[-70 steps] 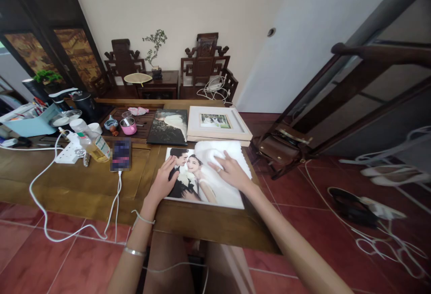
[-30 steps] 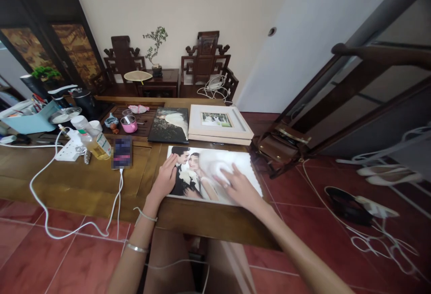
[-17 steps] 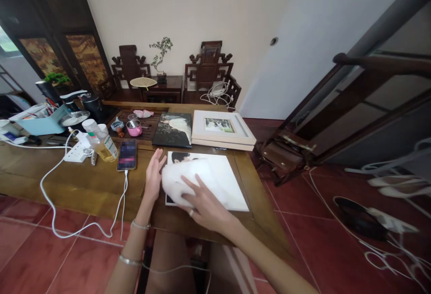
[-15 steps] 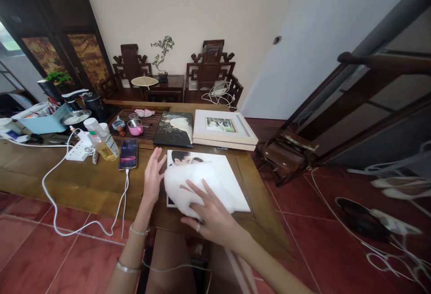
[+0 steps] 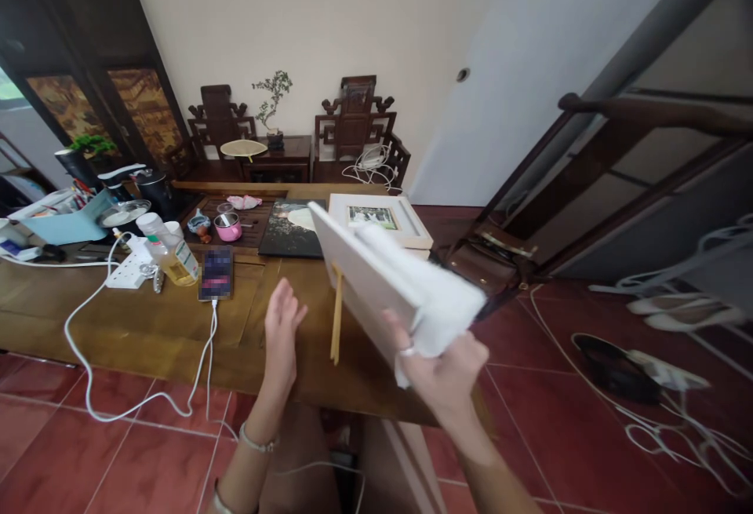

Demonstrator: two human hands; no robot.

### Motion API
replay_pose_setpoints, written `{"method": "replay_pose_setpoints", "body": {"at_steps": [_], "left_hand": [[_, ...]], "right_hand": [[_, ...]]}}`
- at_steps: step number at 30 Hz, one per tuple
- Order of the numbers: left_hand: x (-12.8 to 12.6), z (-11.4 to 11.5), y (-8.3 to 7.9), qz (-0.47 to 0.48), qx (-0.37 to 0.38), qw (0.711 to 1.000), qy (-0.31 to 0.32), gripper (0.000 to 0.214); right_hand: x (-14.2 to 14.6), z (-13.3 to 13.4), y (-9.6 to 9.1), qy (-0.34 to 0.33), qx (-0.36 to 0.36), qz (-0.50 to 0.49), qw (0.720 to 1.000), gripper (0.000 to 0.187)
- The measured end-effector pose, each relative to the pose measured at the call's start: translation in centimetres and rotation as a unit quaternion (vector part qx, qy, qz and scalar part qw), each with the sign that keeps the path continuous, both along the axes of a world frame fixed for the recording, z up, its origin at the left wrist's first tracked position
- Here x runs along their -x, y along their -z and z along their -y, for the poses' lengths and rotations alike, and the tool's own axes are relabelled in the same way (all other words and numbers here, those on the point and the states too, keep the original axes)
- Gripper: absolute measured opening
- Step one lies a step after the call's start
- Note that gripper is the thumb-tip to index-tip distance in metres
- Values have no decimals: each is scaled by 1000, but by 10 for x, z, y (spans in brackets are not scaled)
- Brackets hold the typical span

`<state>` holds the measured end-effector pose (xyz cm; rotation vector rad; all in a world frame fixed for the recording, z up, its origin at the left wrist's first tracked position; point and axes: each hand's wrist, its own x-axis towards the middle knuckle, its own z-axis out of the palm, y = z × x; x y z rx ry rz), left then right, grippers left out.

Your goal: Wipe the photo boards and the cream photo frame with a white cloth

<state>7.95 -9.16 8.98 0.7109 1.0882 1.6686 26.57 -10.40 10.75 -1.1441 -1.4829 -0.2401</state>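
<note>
My right hand [image 5: 444, 369] grips the lower edge of a photo panel [image 5: 373, 286], together with a white cloth [image 5: 447, 306]. The panel is tilted up off the table, its pale back towards my left and its photo side turned away. The cloth lies against the far side. A narrow yellowish strip [image 5: 336, 318] sticks out from the panel's back and points down. My left hand [image 5: 284, 333] is open above the table's near edge, fingers raised, apart from the panel.
Behind the panel lie a dark photo board [image 5: 282, 235] and white framed pictures [image 5: 412, 220]. To the left are a charging phone [image 5: 216, 275], a bottle of yellow liquid [image 5: 176, 259], a power strip [image 5: 126, 271] and a pink cup [image 5: 228, 226]. A white cable [image 5: 88, 373] hangs off the front edge.
The panel, flat on the table before, is now lifted and tilted, its back showing. My right hand has gone from pressing the cloth on the photo to gripping panel and cloth.
</note>
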Motion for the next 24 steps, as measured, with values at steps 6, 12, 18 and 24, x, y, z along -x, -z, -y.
{"method": "replay_pose_setpoints", "body": {"at_steps": [6,12,18,24], "left_hand": [[-10,12,49,83,129,988,24,57],[-27,12,45,89,120,988,25,47],[5,-12,46,-57,142,988,11,48],[44,-39,45,-146,139,978,59,55]], "right_hand": [[0,-8,-14,-21,107,-474,874,37],[-5,-9,17,-107,197,-640,735,52],[-60,-6,54,-176,325,-682,631,37],[-118,2,44,18,167,-559,812,47]]}}
